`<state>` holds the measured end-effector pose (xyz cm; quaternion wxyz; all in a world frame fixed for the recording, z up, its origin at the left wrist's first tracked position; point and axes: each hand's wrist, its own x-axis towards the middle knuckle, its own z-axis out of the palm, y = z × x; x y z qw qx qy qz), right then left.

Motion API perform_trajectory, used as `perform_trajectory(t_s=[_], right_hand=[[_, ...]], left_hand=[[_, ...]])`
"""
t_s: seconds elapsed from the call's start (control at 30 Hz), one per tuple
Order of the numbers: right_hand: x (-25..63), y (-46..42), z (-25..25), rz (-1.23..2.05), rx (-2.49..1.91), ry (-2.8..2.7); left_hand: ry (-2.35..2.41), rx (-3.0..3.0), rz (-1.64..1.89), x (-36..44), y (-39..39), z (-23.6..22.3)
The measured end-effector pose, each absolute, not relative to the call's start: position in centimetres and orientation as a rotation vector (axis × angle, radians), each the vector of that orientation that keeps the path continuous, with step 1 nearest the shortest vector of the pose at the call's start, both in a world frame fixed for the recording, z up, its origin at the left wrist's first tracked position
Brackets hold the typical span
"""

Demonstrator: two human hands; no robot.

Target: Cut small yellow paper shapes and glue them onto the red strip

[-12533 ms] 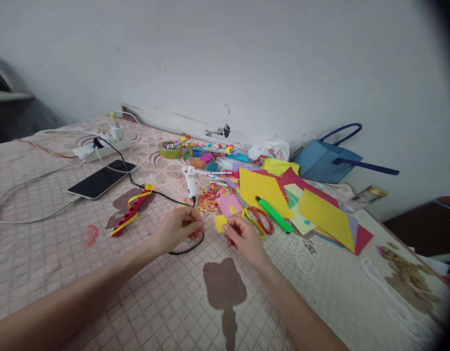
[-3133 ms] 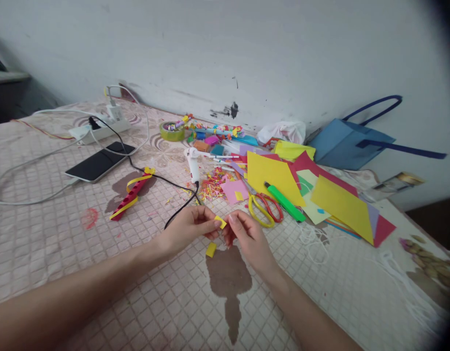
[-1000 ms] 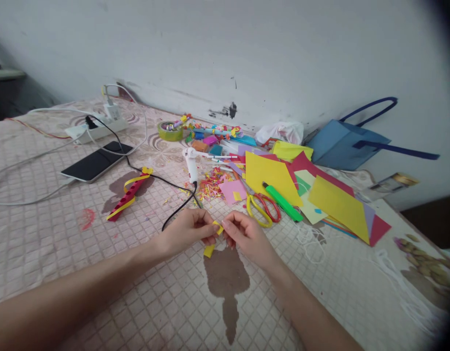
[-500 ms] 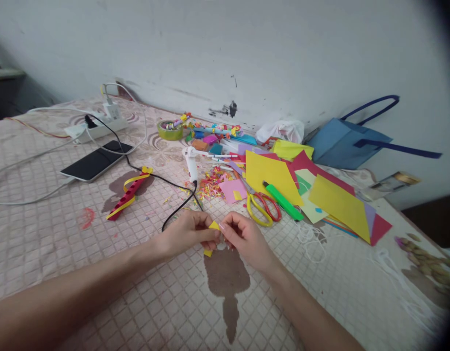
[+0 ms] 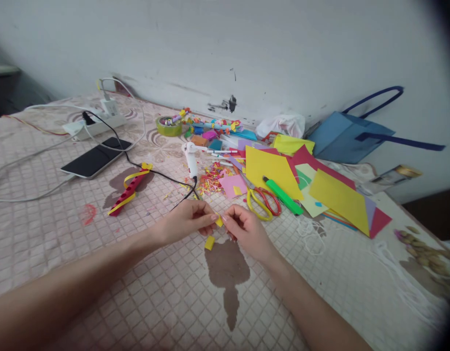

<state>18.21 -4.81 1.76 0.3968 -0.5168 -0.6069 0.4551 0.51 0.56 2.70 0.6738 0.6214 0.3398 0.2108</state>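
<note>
Seemingly for steadiness, left hand (image 5: 188,222) and right hand (image 5: 249,232) together pinch a yellow paper piece (image 5: 219,221), another yellow slip (image 5: 209,243) near the left.

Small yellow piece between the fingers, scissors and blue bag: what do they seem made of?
Small yellow piece: probably matte paper or thin card; flat, straight-edged.
Scissors: smooth plastic loops, by their solid yellow and red; the greyish blades look like metal.
Blue bag: dull, perhaps non-woven fabric, given its soft surface and strap-like handles, though its boxy folds could mean stiff paper.
</note>
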Motion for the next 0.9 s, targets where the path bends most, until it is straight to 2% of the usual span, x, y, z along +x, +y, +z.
perform_trajectory(t_s=[0.13,0.37,0.67,0.9], right_hand=[[17.9,-4.9,1.6,1.295,-1.253,-1.495],[18.9,-4.4,1.5,1.177,-1.329,-1.611],[18.6,-4.5,1.2,1.381,-1.256,-1.582],[18.5,-4.3,1.1,1.302,-1.293,-1.629]], left_hand=[[0.779,1.52,0.55,0.5,0.5,2.4],[0.841,1.602,0.474,0.5,0.3,2.9],[0.867,1.604,0.485,0.6,0.2,2.3],[0.822,1.644,0.485,0.6,0.3,2.2]])
